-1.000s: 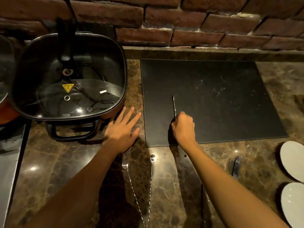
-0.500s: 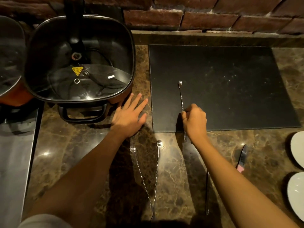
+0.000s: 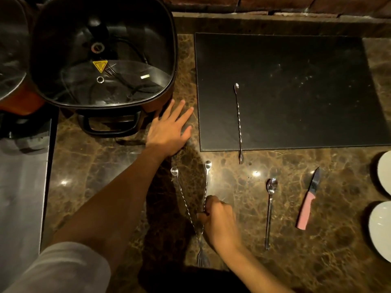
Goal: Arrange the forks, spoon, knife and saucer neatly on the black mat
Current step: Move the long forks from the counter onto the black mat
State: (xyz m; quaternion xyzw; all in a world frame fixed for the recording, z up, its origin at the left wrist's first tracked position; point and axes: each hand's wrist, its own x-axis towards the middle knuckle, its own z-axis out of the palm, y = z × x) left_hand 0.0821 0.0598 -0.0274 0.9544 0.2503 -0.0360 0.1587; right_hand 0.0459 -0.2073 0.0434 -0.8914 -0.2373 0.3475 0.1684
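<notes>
The black mat (image 3: 296, 92) lies on the marble counter. One long twisted-stem fork (image 3: 238, 115) rests on its left part, tines hanging over the front edge. Two more twisted forks (image 3: 182, 193) (image 3: 206, 180) lie crossed on the counter in front of the mat's left corner. My right hand (image 3: 220, 223) is curled around their stems where they cross. My left hand (image 3: 169, 127) lies flat on the counter, fingers spread, left of the mat. A spoon (image 3: 269, 208) and a pink-handled knife (image 3: 306, 206) lie to the right. Two white saucers (image 3: 385, 172) (image 3: 380, 227) sit at the right edge.
A square black electric pan with a glass lid (image 3: 101, 60) stands at the back left, its handle (image 3: 110, 125) just beside my left hand. A grey metal surface (image 3: 21, 187) borders the counter on the left. A brick wall runs behind the mat.
My right hand let go of the fork on the mat and moved back and left to the two crossed forks, closing on them. The view tilted down. My left hand stayed put.
</notes>
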